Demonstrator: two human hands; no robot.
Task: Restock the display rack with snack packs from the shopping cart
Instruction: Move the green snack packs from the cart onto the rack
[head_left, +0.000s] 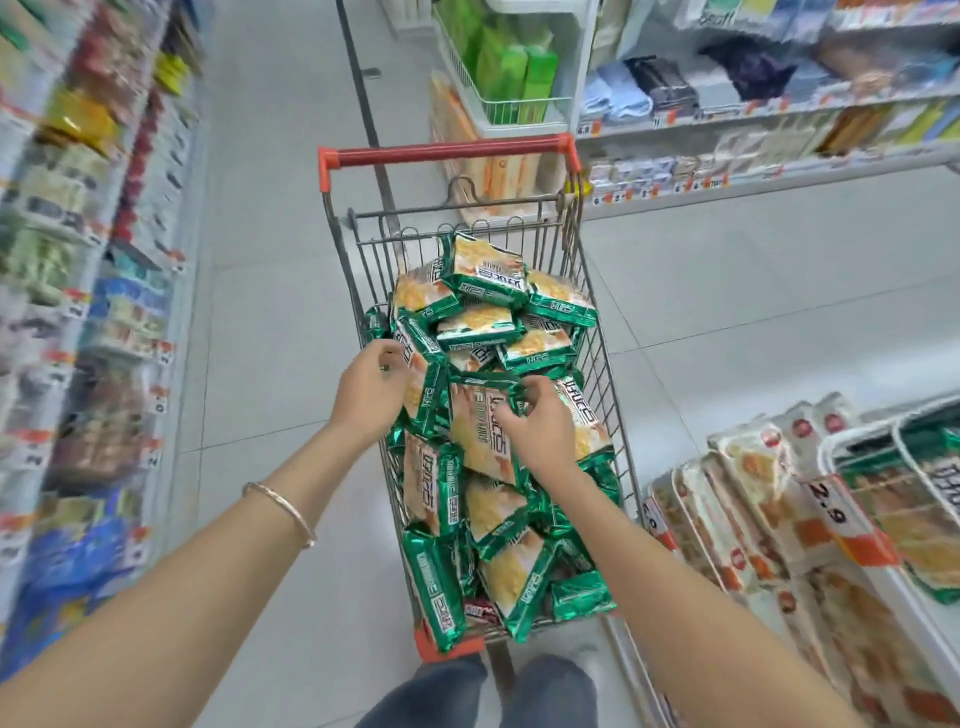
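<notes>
A wire shopping cart (618, 415) with a red handle (447, 153) stands in front of me, heaped with several green-and-orange snack packs (488, 291). My left hand (371, 389) is at the cart's left side, fingers curled on the edge of an upright pack (423, 387). My right hand (540, 423) reaches over the pile and pinches the top edge of a large pack (480, 434) in the middle. At the lower right is the white wire display rack (862, 431), holding a few of the same packs.
Stocked shelves (78, 291) line the left side of the aisle. Another shelf unit (779, 114) with folded cloths stands at the far right. White and orange packs (753, 499) lie beside the rack. Grey floor tiles (270, 312) surround the cart. My legs are below it.
</notes>
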